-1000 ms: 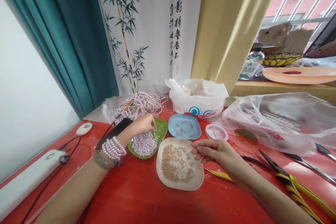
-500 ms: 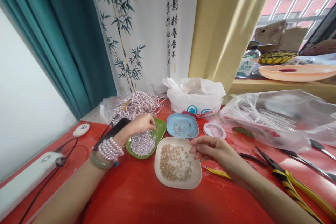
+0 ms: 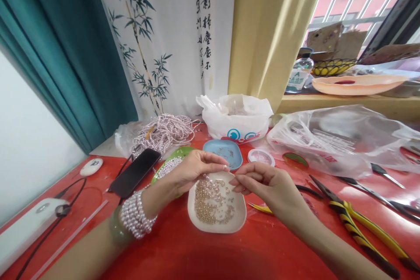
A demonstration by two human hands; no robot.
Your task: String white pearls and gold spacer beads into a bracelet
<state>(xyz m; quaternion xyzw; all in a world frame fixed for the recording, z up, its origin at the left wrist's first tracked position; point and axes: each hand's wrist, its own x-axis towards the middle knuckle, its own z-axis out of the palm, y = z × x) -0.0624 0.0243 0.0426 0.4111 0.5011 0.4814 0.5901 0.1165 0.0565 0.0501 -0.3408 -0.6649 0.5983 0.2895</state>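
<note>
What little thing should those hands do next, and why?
Perhaps ease the right hand toward the left hand: both look pinched and face each other, with a small gap between, above the cream tray of gold beads.

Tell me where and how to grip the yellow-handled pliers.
The pliers are probably best gripped around both handles, coming from the near right: the long handles splay toward that side, while the narrow nose points away and leftward.
</note>
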